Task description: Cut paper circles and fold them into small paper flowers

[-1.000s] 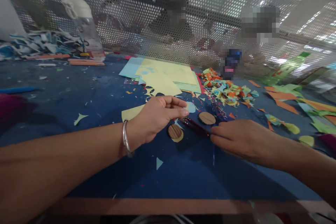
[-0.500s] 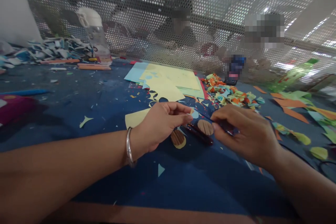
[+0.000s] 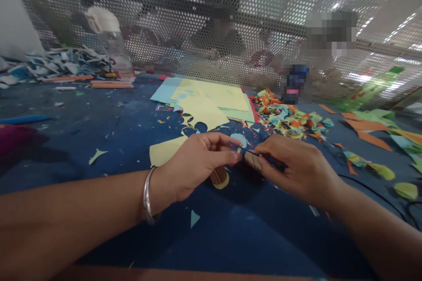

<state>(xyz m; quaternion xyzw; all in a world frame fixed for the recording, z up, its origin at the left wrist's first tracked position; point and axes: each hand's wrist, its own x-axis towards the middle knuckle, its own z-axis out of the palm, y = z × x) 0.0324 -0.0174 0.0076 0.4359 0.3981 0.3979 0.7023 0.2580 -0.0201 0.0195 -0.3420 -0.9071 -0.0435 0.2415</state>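
Observation:
My left hand (image 3: 201,162), wearing a silver bangle, has thumb and forefinger pinched at a small yellow piece of paper (image 3: 239,151), mostly hidden by the fingers. Opposite it, my right hand (image 3: 293,167) closes on a thin dark blue stick (image 3: 249,151); its far end reaches the left fingertips. Just behind the left fingertips shows a light blue paper round (image 3: 238,139); whether it is held I cannot tell. Below the left hand, a striped wood-brown oval (image 3: 218,176) lies over a yellow paper round. A second wood-brown piece (image 3: 252,160) is partly covered by the right fingers.
Yellow and blue paper sheets (image 3: 211,101) lie ahead, the front one with cut-out holes. Folded paper bits (image 3: 290,116) are heaped at right, near orange strips (image 3: 369,129). A water bottle (image 3: 117,48) stands at the back left before a perforated screen (image 3: 165,17). A black cable (image 3: 369,186) runs at right.
My hands have come closer together, and the stick now meets the left fingertips. My right hand has shifted left over the second wood-brown piece. The dark red pen-like thing between the ovals is now hidden.

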